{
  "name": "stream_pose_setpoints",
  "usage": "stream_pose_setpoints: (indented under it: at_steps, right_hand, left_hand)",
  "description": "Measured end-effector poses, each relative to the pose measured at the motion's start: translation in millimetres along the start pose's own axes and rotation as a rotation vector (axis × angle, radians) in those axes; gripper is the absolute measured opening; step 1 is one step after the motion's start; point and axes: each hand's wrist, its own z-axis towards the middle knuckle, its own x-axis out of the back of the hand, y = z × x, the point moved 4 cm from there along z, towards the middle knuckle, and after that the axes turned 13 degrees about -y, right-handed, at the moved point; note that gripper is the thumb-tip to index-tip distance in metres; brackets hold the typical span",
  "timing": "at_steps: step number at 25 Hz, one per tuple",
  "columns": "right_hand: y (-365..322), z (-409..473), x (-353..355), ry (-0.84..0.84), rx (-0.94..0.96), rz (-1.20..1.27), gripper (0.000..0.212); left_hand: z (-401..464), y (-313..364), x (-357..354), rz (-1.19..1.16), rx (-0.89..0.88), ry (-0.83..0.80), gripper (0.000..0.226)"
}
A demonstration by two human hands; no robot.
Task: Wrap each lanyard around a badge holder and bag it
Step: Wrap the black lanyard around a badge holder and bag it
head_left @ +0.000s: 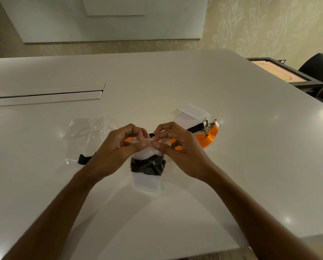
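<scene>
Black lanyard-wrapped badge holder (pixel 147 166) hangs in the clear plastic bag (pixel 149 154); my left hand (pixel 117 147) and right hand (pixel 175 147) pinch its mouth; a loosened grip could drop it.

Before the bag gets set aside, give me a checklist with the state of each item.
1. Both hands on the bag's top edge: ok, left hand and right hand pinch the clear bag.
2. Black lanyard bundle inside: ok.
3. Bag sealed: cannot tell.
4. Spare bags within reach: ok.
5. Orange lanyard bagged: not ok, loose on the table.
6. Badge holders remaining: ok.
</scene>
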Motion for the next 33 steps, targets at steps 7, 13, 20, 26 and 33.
stream_pose_setpoints:
  at_steps: [7,13,20,26,33]
  right_hand:
    - [2,-1,3,0.04,0.007,-0.049,0.004]
    - [13,-3,11,0.042,-0.107,0.036,0.008]
    - [17,-3,15,0.069,-0.082,0.213,0.008]
    - [14,-5,17,0.074,-0.054,0.152,0.009]
    - [8,-7,16,0.064,-0.03,0.037,0.021]
  left_hand:
    - [-1,-6,11,0.107,0.071,0.012,0.007]
    - [-2,-7,18,-0.044,-0.001,0.113,0.024]
    - [-3,-10,24,-0.168,0.027,0.06,0.016]
    - [-4,-11,24,0.024,0.028,-0.081,0.021]
    - [-3,-8,20,0.092,-0.006,-0.033,0.015]
